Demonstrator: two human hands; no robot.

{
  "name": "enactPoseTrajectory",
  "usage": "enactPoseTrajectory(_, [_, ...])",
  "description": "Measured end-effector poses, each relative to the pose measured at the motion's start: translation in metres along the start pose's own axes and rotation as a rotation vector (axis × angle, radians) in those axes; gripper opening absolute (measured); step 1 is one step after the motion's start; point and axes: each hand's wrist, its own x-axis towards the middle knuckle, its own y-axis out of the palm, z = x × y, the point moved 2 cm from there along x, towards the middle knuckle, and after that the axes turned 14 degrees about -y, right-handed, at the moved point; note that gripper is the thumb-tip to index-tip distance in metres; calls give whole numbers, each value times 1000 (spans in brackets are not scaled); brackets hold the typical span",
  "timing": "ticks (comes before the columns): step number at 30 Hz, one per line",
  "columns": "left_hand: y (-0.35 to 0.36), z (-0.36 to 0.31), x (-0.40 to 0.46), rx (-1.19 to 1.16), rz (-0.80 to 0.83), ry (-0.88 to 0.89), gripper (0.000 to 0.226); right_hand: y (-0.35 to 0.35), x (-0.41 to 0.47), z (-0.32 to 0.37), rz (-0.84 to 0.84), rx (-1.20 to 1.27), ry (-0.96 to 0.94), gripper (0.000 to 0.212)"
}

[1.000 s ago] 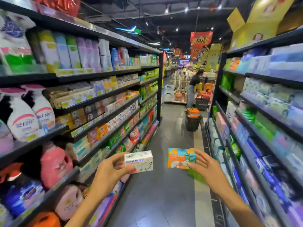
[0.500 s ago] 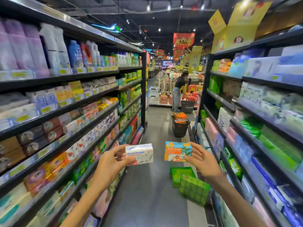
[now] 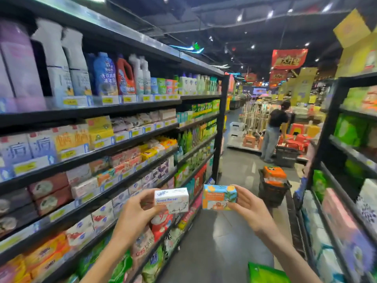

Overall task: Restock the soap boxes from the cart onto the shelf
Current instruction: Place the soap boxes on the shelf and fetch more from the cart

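My left hand [image 3: 135, 214] grips a white soap box [image 3: 172, 200] with blue lettering, held out in front of me at chest height. My right hand [image 3: 247, 209] holds an orange and teal soap box [image 3: 219, 197] right beside it, a small gap between the two. Both boxes hover in the aisle, just off the left shelf unit [image 3: 114, 146], whose middle rows carry many small soap boxes. A black basket [image 3: 272, 193] with orange packs stands on the floor further down the aisle.
Shelving with packaged goods also lines the right side [image 3: 346, 152]. A person [image 3: 274, 131] stands at the aisle's far end by another dark basket [image 3: 286, 155]. A green pack [image 3: 265, 273] lies low at the bottom edge. Grey floor runs between the shelves.
I have moved forward along the aisle; the left shelves slid past and the floor basket is nearer. Both hands kept their boxes and drew slightly closer together.
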Motion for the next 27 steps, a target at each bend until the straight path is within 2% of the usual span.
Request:
enactPoseTrajectory(6, [-14, 19, 71, 36, -240, -98, 41, 36, 126, -62, 241, 98, -13, 50])
enactPoseTrajectory(13, [-71, 58, 117, 23, -508, -245, 40, 135, 228, -116, 478, 188, -40, 48])
enactPoseTrajectory(27, [-159, 111, 152, 92, -908, -383, 39, 326, 309, -173, 807, 302, -70, 51])
